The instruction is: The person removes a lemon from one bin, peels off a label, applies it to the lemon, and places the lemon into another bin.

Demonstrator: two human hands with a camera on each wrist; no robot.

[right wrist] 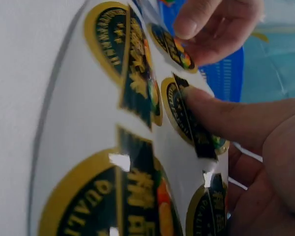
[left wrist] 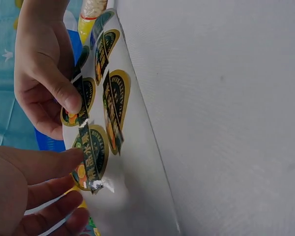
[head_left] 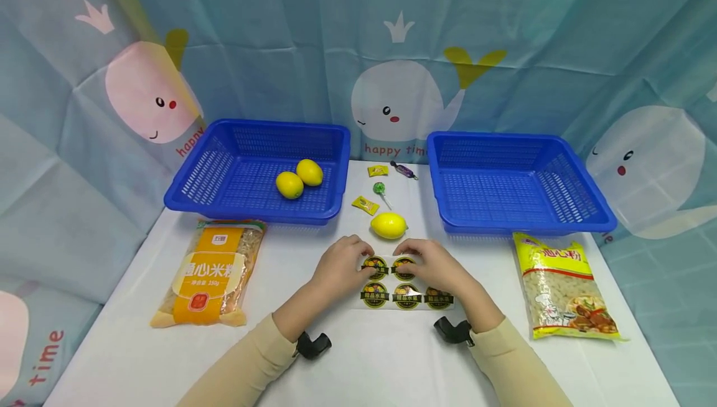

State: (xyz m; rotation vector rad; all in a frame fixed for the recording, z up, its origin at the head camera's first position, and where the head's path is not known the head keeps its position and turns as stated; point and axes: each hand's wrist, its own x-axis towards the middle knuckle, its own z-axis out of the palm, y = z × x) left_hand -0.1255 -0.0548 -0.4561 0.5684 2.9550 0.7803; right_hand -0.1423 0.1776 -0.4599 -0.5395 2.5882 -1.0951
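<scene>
A white sheet of round black-and-gold fruit stickers (head_left: 407, 297) is in front of the person, its far edge between both hands. My left hand (head_left: 343, 267) pinches that edge at the left, thumb on a sticker and fingers behind the sheet. To its right, my right hand (head_left: 434, 264) pinches the same edge, its thumb (right wrist: 214, 110) pressing on another sticker. The sheet (left wrist: 137, 172) bends up from the table in the wrist views. A sticker at the sheet's upper right is hidden by the right hand. Just beyond the fingers lies a yellow lemon (head_left: 389, 225).
Two lemons (head_left: 289, 185) sit in the left blue basket (head_left: 254, 213); another blue basket (head_left: 521, 228) stands right. Between them are wrapped candies (head_left: 366, 205) and a green lollipop (head_left: 379, 188). Pasta bags flank the hands, an orange one (head_left: 208, 273) left and a yellow one (head_left: 566, 289) right.
</scene>
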